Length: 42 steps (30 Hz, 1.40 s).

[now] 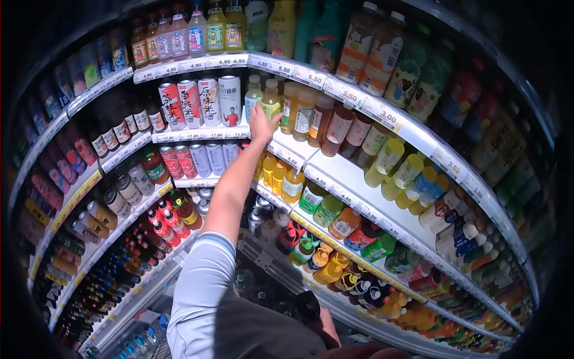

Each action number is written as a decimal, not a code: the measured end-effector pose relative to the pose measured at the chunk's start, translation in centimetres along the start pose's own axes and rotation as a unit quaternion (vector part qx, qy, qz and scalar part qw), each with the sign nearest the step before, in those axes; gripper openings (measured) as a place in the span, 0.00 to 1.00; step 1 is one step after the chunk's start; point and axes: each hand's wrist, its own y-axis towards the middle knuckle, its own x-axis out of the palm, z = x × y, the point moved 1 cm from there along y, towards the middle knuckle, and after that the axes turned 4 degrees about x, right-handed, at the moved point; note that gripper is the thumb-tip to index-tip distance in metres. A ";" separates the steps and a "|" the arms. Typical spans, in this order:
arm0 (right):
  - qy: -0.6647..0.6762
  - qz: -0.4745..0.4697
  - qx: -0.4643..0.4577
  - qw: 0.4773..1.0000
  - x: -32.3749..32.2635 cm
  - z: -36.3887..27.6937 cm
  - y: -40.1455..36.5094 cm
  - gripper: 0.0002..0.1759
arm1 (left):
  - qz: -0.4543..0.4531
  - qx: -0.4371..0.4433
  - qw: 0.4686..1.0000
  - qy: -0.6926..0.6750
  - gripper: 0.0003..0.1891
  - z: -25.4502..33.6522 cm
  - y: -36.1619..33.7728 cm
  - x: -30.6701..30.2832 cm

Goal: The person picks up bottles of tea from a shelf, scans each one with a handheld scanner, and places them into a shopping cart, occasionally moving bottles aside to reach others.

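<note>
My left hand (263,124) reaches up to the middle shelf, its fingers and thumb on either side of a green-labelled drink bottle (271,99) and covering its lower part. Just left of it stands another pale bottle (253,90), partly behind my fingers. White and red drink cans (208,103) are lined up further left. Amber drink bottles (304,113) stand to the right of my thumb. Low in the view, part of my right hand (328,326) shows at my body, beside a dark rounded object (308,305) I cannot identify. The fingers of that hand are hidden.
Curved refrigerated shelves with price strips (353,96) wrap around both sides. Small labelled bottles (196,30) stand on the top shelf. Below are orange juice bottles (332,269), red bottles (170,224) and blue-capped water bottles (137,344). A metal grille (269,254) edges the bottom.
</note>
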 end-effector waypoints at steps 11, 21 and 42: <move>0.000 -0.066 0.036 0.997 -0.9 -1.0 -0.2 0.19 | -0.062 -0.012 0.998 0.000 0.38 -2.6 -2.6 0.1; -0.053 -0.091 0.030 0.994 -1.8 -1.4 -0.1 0.18 | -0.097 0.038 0.995 -0.012 0.37 -6.6 -2.7 1.6; -0.079 -0.216 -0.131 0.964 -7.5 5.4 0.3 0.17 | -0.168 -0.303 0.854 0.387 0.27 -8.5 -73.0 -33.6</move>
